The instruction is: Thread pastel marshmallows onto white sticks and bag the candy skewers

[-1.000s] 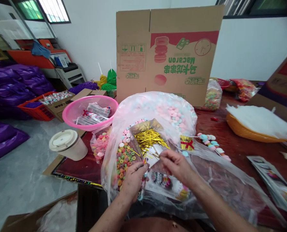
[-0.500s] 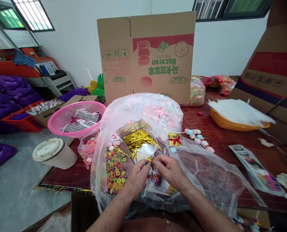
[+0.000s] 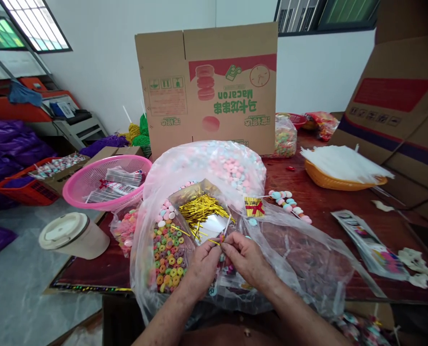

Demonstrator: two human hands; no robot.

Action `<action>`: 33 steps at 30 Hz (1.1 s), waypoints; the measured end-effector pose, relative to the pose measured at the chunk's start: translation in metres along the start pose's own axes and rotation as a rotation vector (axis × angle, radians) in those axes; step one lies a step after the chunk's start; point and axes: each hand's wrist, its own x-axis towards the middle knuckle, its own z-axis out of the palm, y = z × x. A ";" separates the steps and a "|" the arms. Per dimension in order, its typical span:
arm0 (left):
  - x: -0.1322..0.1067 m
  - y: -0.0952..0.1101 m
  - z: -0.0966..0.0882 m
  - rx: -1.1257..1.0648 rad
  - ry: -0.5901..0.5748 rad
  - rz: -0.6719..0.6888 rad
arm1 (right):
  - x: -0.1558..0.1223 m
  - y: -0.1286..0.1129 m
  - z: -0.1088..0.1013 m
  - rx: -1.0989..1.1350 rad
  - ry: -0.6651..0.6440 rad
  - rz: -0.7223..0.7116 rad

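Note:
My left hand pinches a thin gold twist tie between thumb and fingers. Touching it fingertip to fingertip, my right hand is closed at the gathered neck of a small clear bag, with the tie's other end there too. A white stick rises out of that neck; colourful pieces show beneath, partly hidden by my fingers. Just beyond lies a heap of gold twist ties in an opened packet. Ring-shaped cereal fills plastic on the left, and pastel candies lie in the large clear bag behind.
A pink basket with packets and a lidded cup stand left. A large carton rises behind. To the right are candy skewers, a yellow basket with white bags, and flat printed bags.
The view has shifted slightly to the right. Both hands remain together at the bag's neck; the gold tie now sticks out more plainly between the fingertips.

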 end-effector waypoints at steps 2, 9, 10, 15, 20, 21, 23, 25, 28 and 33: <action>-0.003 0.000 -0.002 0.046 -0.031 0.007 | 0.003 0.004 0.003 -0.020 0.040 0.010; -0.008 0.001 -0.007 -0.014 -0.066 0.063 | 0.001 0.013 0.001 -0.009 0.097 0.001; -0.009 0.004 -0.007 -0.068 -0.089 0.043 | 0.000 0.011 -0.003 0.034 0.049 0.019; -0.012 0.013 -0.014 -0.375 -0.326 -0.277 | -0.009 -0.017 -0.030 -0.126 -0.314 -0.210; -0.012 0.009 -0.016 -0.526 -0.438 -0.379 | -0.008 -0.029 -0.039 0.072 -0.552 -0.160; -0.012 0.009 -0.015 -0.542 -0.425 -0.382 | -0.007 -0.026 -0.036 0.110 -0.551 -0.133; -0.011 0.009 -0.012 -0.547 -0.359 -0.371 | -0.007 -0.017 -0.029 0.111 -0.458 -0.102; -0.011 0.011 -0.008 -0.534 -0.233 -0.336 | -0.007 -0.007 -0.020 0.009 -0.257 -0.106; -0.009 0.010 0.002 -0.492 -0.008 -0.240 | -0.008 0.003 -0.013 -0.308 0.024 -0.258; -0.006 0.003 0.015 -0.210 0.207 -0.012 | -0.008 0.007 -0.014 -0.871 0.345 -0.681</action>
